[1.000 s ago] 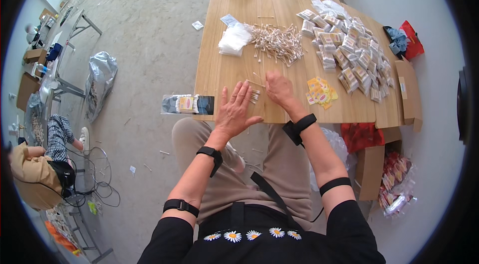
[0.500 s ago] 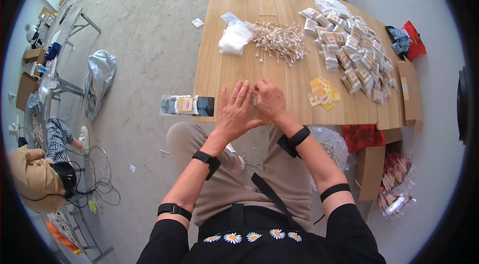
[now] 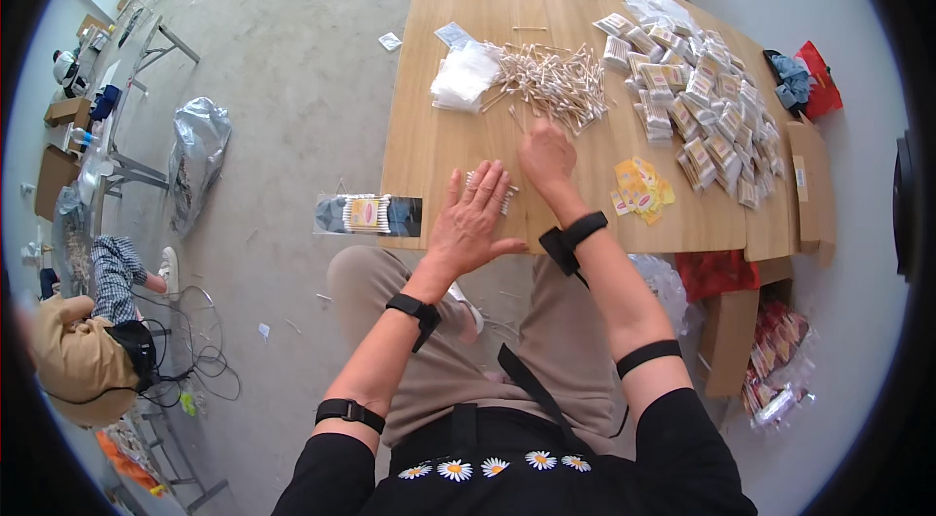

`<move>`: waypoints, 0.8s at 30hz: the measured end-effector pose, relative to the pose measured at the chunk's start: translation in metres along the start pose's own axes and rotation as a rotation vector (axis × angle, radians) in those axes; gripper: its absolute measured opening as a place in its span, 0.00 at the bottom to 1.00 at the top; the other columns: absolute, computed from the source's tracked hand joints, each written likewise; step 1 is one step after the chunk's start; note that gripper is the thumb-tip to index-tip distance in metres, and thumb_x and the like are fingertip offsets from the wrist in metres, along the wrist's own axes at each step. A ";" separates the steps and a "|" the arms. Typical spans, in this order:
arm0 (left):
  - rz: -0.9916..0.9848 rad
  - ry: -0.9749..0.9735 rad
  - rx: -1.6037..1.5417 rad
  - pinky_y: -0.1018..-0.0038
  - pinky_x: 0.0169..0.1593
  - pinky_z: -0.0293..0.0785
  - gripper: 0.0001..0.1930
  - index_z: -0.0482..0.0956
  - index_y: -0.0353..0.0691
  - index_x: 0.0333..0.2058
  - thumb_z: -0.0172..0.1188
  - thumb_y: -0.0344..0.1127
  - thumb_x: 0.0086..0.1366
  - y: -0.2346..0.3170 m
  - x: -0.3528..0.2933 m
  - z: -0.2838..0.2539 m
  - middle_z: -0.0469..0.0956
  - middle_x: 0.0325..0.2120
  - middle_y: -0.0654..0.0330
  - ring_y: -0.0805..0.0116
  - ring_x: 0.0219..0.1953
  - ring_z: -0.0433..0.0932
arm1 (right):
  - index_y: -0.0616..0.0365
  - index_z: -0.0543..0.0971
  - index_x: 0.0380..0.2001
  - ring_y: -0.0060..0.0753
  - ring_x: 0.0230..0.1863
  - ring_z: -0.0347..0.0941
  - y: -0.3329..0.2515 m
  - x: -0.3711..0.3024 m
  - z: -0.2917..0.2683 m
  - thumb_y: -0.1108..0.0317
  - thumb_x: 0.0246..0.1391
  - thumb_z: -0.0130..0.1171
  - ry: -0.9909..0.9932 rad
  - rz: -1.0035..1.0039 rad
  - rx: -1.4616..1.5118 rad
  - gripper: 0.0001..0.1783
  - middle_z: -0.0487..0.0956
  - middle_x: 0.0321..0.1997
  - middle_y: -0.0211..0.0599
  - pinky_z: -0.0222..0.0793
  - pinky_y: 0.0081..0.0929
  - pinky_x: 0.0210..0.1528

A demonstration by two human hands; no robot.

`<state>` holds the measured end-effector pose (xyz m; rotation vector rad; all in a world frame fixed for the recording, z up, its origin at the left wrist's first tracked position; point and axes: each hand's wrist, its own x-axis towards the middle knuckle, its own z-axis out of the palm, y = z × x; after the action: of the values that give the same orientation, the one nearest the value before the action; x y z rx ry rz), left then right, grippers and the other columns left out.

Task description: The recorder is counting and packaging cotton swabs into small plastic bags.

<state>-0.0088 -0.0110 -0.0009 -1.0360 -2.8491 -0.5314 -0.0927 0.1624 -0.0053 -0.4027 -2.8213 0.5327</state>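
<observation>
My left hand (image 3: 473, 229) lies flat on the wooden table (image 3: 429, 151), fingers stretched out over a small row of cotton swabs (image 3: 508, 196) whose ends show past its fingertips. My right hand (image 3: 548, 160) is closed at the near edge of a loose heap of cotton swabs (image 3: 556, 82); its fingertips are hidden, so what they pinch cannot be made out. Left of the heap lies a stack of clear plastic bags (image 3: 465, 77). A bagged pack of swabs with a yellow card (image 3: 366, 214) rests on a dark strip at the table's left edge.
Yellow printed cards (image 3: 642, 191) lie to the right of my right hand. Beyond them is a big pile of filled swab packs (image 3: 697, 97). Cardboard boxes (image 3: 731, 341) stand under the table's right side. At the far left, another person (image 3: 83, 350) is partly in view.
My right hand has moved away from beside my left hand, forward and right to the heap of swabs. The left hand stays flat in nearly the same place.
</observation>
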 end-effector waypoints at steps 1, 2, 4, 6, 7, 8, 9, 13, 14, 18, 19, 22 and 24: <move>0.000 0.006 0.005 0.49 0.75 0.36 0.58 0.56 0.34 0.70 0.56 0.75 0.54 -0.001 -0.001 0.000 0.53 0.72 0.52 0.57 0.76 0.46 | 0.61 0.80 0.31 0.56 0.40 0.81 0.004 -0.009 -0.007 0.64 0.54 0.56 0.000 -0.002 -0.005 0.11 0.83 0.36 0.51 0.77 0.49 0.42; 0.001 0.011 0.011 0.50 0.75 0.37 0.57 0.56 0.34 0.70 0.57 0.75 0.53 -0.002 -0.001 0.000 0.53 0.72 0.53 0.57 0.76 0.46 | 0.61 0.80 0.33 0.55 0.41 0.81 0.009 -0.018 -0.014 0.65 0.54 0.56 -0.073 0.008 -0.010 0.10 0.82 0.37 0.50 0.77 0.49 0.43; 0.001 0.010 0.020 0.50 0.75 0.37 0.57 0.57 0.34 0.70 0.57 0.75 0.54 -0.003 0.000 0.001 0.53 0.72 0.53 0.57 0.75 0.47 | 0.60 0.79 0.35 0.53 0.42 0.81 0.016 -0.037 -0.022 0.66 0.53 0.56 -0.141 0.021 -0.019 0.10 0.82 0.39 0.49 0.77 0.48 0.44; 0.002 0.010 0.032 0.50 0.75 0.38 0.57 0.57 0.34 0.69 0.57 0.74 0.54 -0.001 -0.001 0.003 0.53 0.72 0.52 0.57 0.75 0.47 | 0.58 0.80 0.32 0.52 0.41 0.81 0.021 -0.050 -0.028 0.64 0.52 0.59 -0.256 -0.194 0.172 0.09 0.82 0.36 0.49 0.75 0.47 0.45; 0.000 0.033 0.031 0.50 0.75 0.38 0.56 0.57 0.33 0.69 0.57 0.74 0.54 0.000 -0.001 0.003 0.53 0.72 0.52 0.57 0.75 0.47 | 0.58 0.80 0.32 0.52 0.41 0.81 0.022 -0.049 -0.030 0.64 0.52 0.59 -0.252 -0.195 0.169 0.09 0.82 0.36 0.49 0.75 0.47 0.45; -0.004 0.055 0.030 0.50 0.75 0.38 0.55 0.58 0.33 0.69 0.57 0.73 0.55 0.001 -0.002 0.003 0.53 0.72 0.52 0.57 0.75 0.47 | 0.57 0.80 0.31 0.51 0.41 0.80 0.024 -0.048 -0.031 0.63 0.52 0.60 -0.235 -0.173 0.207 0.09 0.82 0.36 0.48 0.75 0.47 0.45; -0.002 0.057 0.030 0.50 0.75 0.38 0.55 0.58 0.33 0.69 0.57 0.73 0.55 0.002 -0.004 0.005 0.53 0.72 0.52 0.57 0.75 0.47 | 0.56 0.80 0.30 0.50 0.40 0.80 0.025 -0.046 -0.031 0.63 0.51 0.60 -0.218 -0.150 0.246 0.09 0.82 0.36 0.48 0.75 0.46 0.46; -0.036 0.067 0.019 0.50 0.75 0.39 0.54 0.58 0.33 0.69 0.57 0.71 0.57 0.007 -0.010 0.010 0.53 0.72 0.52 0.57 0.75 0.47 | 0.57 0.80 0.29 0.51 0.40 0.80 0.029 -0.037 -0.027 0.63 0.51 0.61 -0.211 0.021 0.176 0.08 0.81 0.36 0.47 0.75 0.46 0.45; -0.039 0.070 0.017 0.50 0.75 0.38 0.54 0.57 0.33 0.69 0.57 0.71 0.57 0.007 -0.010 0.011 0.53 0.72 0.52 0.58 0.76 0.46 | 0.57 0.80 0.29 0.52 0.40 0.79 0.030 -0.037 -0.023 0.64 0.51 0.61 -0.155 0.010 0.155 0.08 0.81 0.37 0.47 0.75 0.46 0.44; -0.042 0.066 0.029 0.50 0.75 0.38 0.54 0.57 0.33 0.69 0.56 0.71 0.57 0.005 -0.012 0.011 0.53 0.72 0.53 0.58 0.76 0.46 | 0.55 0.80 0.31 0.53 0.40 0.79 0.018 -0.042 -0.025 0.66 0.52 0.61 -0.034 0.019 0.103 0.06 0.78 0.39 0.46 0.76 0.46 0.43; -0.039 0.068 0.029 0.50 0.75 0.38 0.54 0.58 0.33 0.69 0.56 0.72 0.57 0.005 -0.011 0.011 0.53 0.72 0.53 0.58 0.76 0.46 | 0.55 0.80 0.31 0.53 0.40 0.79 0.019 -0.041 -0.022 0.66 0.52 0.61 -0.032 0.020 0.103 0.06 0.78 0.39 0.46 0.76 0.46 0.43; -0.031 0.073 0.027 0.49 0.75 0.38 0.54 0.58 0.33 0.69 0.56 0.72 0.57 0.007 -0.010 0.011 0.53 0.72 0.53 0.58 0.76 0.47 | 0.55 0.80 0.32 0.53 0.40 0.79 0.022 -0.036 -0.014 0.67 0.52 0.61 -0.002 0.014 0.042 0.06 0.78 0.41 0.45 0.76 0.45 0.42; -0.032 0.077 0.028 0.49 0.75 0.38 0.54 0.58 0.33 0.69 0.56 0.72 0.57 0.006 -0.010 0.011 0.54 0.72 0.53 0.58 0.76 0.47 | 0.55 0.80 0.33 0.53 0.40 0.79 0.019 -0.038 -0.015 0.67 0.52 0.61 -0.009 -0.089 0.049 0.05 0.77 0.40 0.43 0.76 0.44 0.42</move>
<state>0.0035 -0.0091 -0.0112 -0.9453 -2.8024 -0.5207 -0.0492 0.1722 -0.0061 -0.2644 -2.8130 0.5854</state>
